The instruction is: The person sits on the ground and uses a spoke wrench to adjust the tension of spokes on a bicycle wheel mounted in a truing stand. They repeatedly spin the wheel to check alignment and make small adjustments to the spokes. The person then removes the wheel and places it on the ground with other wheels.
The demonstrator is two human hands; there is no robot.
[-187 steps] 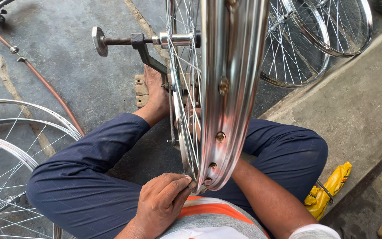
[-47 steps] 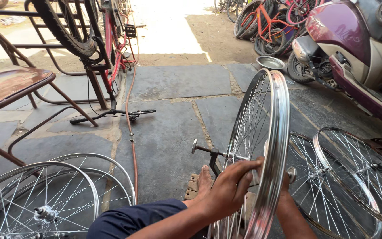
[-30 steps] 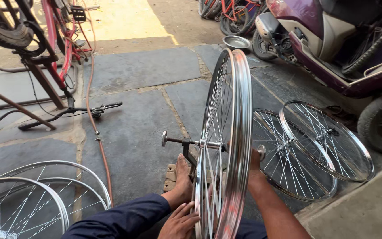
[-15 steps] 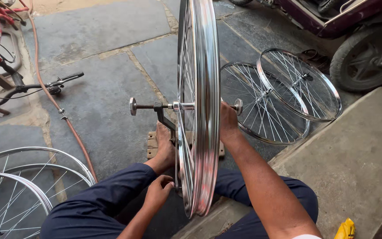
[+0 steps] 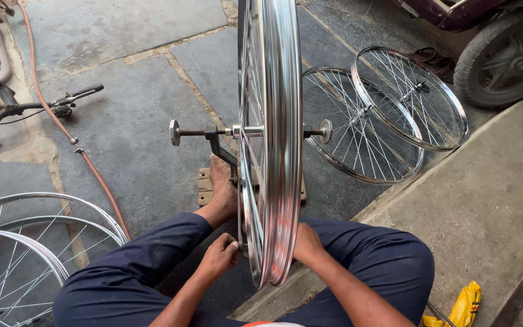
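We look down at a shiny wheel rim (image 5: pixel 279 151) standing upright on a stand (image 5: pixel 213 136) between the person's knees. The left hand (image 5: pixel 218 257) is curled closed at the spokes near the rim's bottom (what it pinches we cannot tell). The right hand (image 5: pixel 307 243) rests against the rim's other side, grip hidden. 2 spoked wheels (image 5: pixel 388 115) lie flat beside a scooter tyre (image 5: pixel 503 57).

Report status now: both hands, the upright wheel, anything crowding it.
Left hand pinched at the spokes low on the upright wheel. Right hand against the rim's far side. Wheel sits on a stand axle, foot bracing the base. Two loose wheels lie beyond, clear.
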